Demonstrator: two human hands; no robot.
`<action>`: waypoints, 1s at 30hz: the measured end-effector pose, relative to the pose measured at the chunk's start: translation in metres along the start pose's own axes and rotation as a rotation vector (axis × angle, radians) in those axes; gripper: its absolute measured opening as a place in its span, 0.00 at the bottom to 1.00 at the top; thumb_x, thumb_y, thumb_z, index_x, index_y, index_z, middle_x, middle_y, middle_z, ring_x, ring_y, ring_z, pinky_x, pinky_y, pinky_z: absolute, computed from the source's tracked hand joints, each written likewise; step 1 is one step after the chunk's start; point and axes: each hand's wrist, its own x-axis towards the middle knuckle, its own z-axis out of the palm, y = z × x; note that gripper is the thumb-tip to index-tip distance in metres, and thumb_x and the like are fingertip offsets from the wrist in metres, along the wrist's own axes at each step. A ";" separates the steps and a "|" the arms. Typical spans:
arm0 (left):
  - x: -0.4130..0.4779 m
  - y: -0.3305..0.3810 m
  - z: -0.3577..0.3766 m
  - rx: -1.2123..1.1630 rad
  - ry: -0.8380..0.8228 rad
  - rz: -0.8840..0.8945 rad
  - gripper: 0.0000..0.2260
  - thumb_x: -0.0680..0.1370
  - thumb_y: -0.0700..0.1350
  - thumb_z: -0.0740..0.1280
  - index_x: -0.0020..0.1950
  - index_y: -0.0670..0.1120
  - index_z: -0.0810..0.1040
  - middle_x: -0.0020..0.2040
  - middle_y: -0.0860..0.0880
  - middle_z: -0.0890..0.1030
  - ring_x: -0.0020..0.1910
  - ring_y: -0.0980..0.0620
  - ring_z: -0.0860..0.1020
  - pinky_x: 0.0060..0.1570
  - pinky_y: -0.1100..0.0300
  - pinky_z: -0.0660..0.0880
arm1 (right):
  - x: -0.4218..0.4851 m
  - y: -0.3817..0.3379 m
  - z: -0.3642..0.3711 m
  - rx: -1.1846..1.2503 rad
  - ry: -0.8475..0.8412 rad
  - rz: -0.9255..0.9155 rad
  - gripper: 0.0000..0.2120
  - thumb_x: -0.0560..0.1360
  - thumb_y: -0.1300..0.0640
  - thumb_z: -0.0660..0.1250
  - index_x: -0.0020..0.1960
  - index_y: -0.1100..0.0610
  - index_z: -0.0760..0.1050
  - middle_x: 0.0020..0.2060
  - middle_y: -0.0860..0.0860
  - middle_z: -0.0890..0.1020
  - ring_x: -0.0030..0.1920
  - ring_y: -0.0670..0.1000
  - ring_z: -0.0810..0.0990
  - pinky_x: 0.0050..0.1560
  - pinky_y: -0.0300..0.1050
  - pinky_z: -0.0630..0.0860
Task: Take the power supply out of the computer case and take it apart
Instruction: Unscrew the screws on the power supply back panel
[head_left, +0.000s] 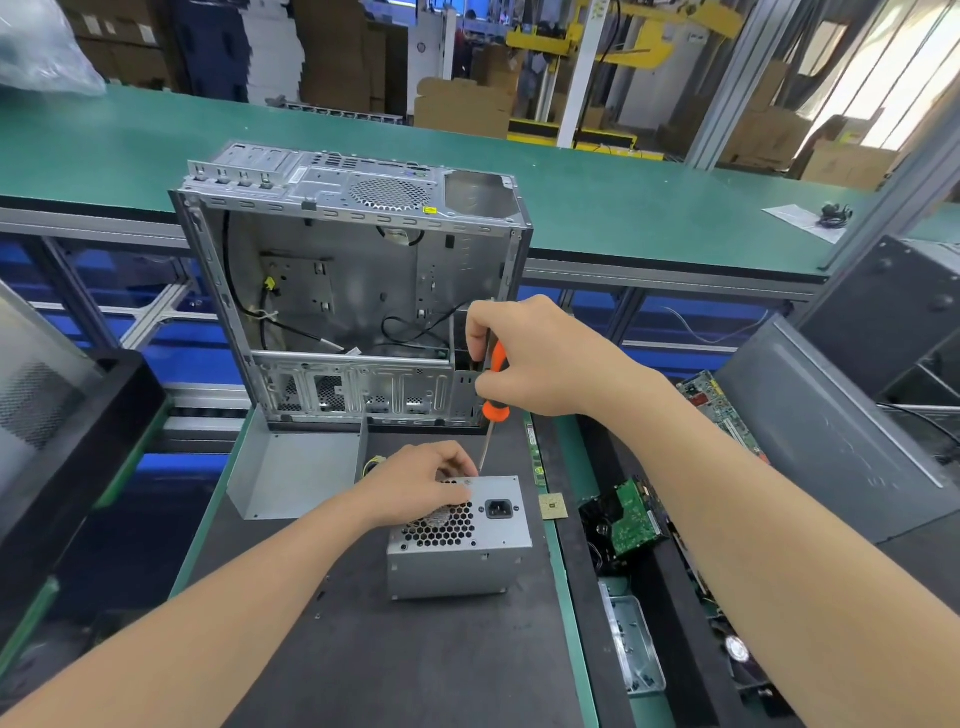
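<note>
I work with one view only, the head camera. It sits above and behind both hands and faces forward and down, with a wide angle that bends the edges. It is near: the left hand (415, 486) on the power supply (467, 553) and the right hand (535, 358) gripping the screwdriver (495, 411) lie about the middle, with the forearms entering from the lower corners. Beyond the hands stands the computer case (337, 291), then the green bench (623, 202).
</note>
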 end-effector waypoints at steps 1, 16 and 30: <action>-0.001 -0.001 0.000 -0.019 0.019 0.020 0.05 0.78 0.51 0.72 0.53 0.59 0.79 0.52 0.60 0.84 0.54 0.62 0.81 0.60 0.56 0.77 | 0.000 0.000 0.000 0.000 0.003 -0.002 0.09 0.72 0.58 0.71 0.50 0.52 0.73 0.35 0.43 0.74 0.34 0.43 0.72 0.31 0.42 0.64; -0.002 -0.005 0.004 0.014 0.165 0.066 0.03 0.79 0.53 0.72 0.46 0.59 0.82 0.44 0.61 0.85 0.44 0.63 0.81 0.48 0.60 0.78 | -0.004 0.000 0.002 0.018 0.016 -0.002 0.09 0.73 0.57 0.71 0.51 0.53 0.74 0.36 0.43 0.75 0.37 0.47 0.75 0.32 0.43 0.66; 0.003 -0.002 0.005 0.515 0.018 0.167 0.06 0.87 0.57 0.54 0.54 0.57 0.64 0.51 0.55 0.81 0.46 0.51 0.79 0.44 0.51 0.75 | -0.007 0.001 -0.001 0.013 0.042 0.016 0.09 0.73 0.57 0.71 0.50 0.54 0.74 0.35 0.44 0.75 0.33 0.46 0.72 0.31 0.43 0.67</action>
